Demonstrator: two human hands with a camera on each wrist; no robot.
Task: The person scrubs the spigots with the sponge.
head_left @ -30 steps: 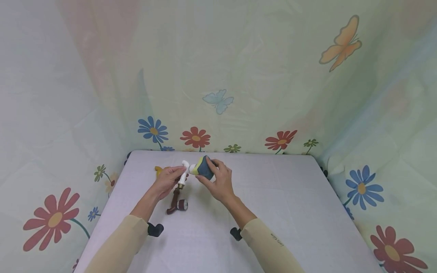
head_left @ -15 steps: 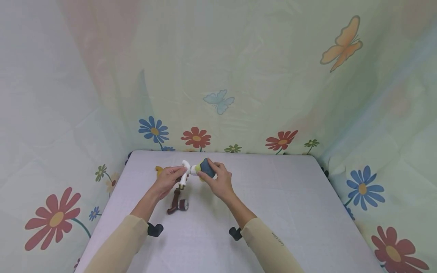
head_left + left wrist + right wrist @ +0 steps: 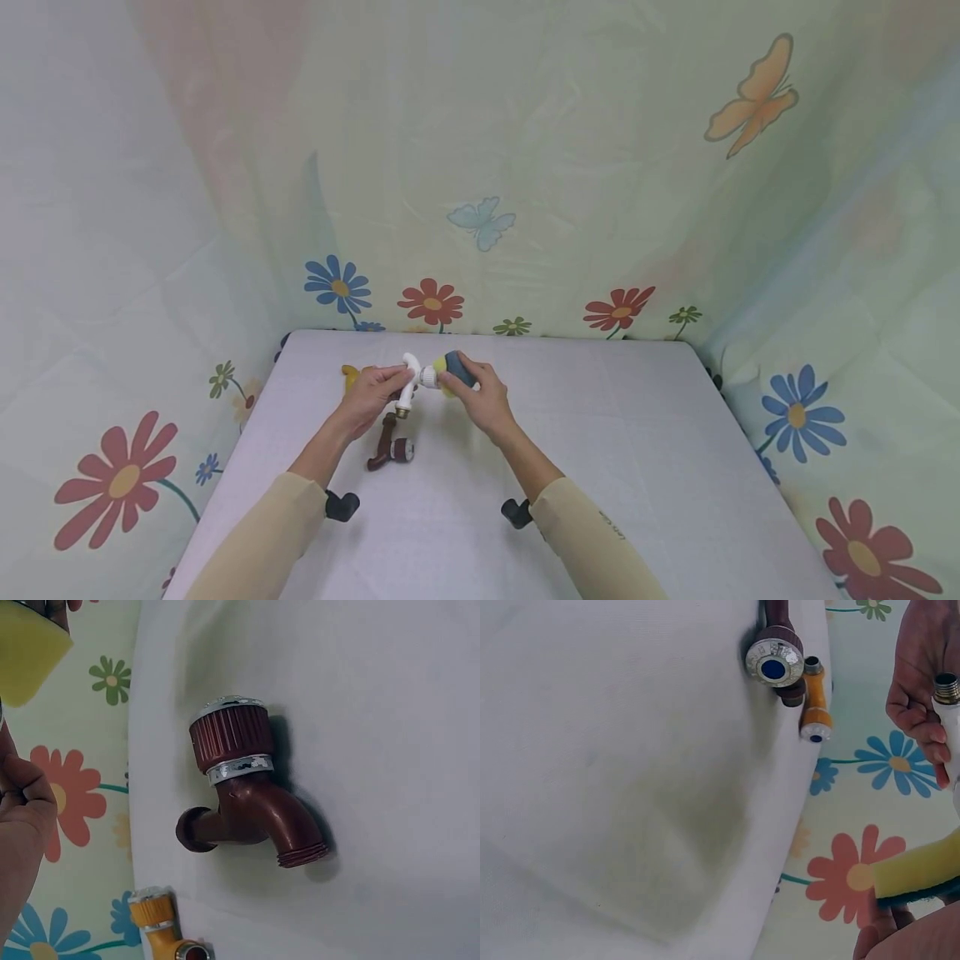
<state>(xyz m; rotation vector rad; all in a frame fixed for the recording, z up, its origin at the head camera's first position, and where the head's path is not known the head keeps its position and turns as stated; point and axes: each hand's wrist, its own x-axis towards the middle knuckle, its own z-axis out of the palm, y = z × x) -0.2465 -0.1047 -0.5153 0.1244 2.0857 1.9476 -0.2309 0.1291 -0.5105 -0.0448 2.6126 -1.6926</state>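
My left hand [image 3: 367, 400] grips a white tap [image 3: 407, 393] by its body, above the table. The tap's threaded brass end points down toward me, and its ribbed white knob faces right. In my right hand [image 3: 489, 404] is a sponge [image 3: 459, 368], yellow with a dark blue-green scouring side, pinched between thumb and fingers. The sponge is at the knob's right end; in the head view I cannot tell whether they touch. In the right wrist view, the sponge [image 3: 919, 870] and the threaded tap end [image 3: 946, 688] show at the right edge.
A brown tap [image 3: 385, 446] with a ribbed knob lies on the white-covered table [image 3: 637, 442], just below the left hand. Behind that hand lies a yellow tap [image 3: 349, 374], partly hidden. A flowered curtain [image 3: 555, 167] surrounds the table's back and sides.
The sponge has turned in my right hand and shifted slightly right and down, baring more of the white knob. The white tap has moved slightly right, still in my left hand.
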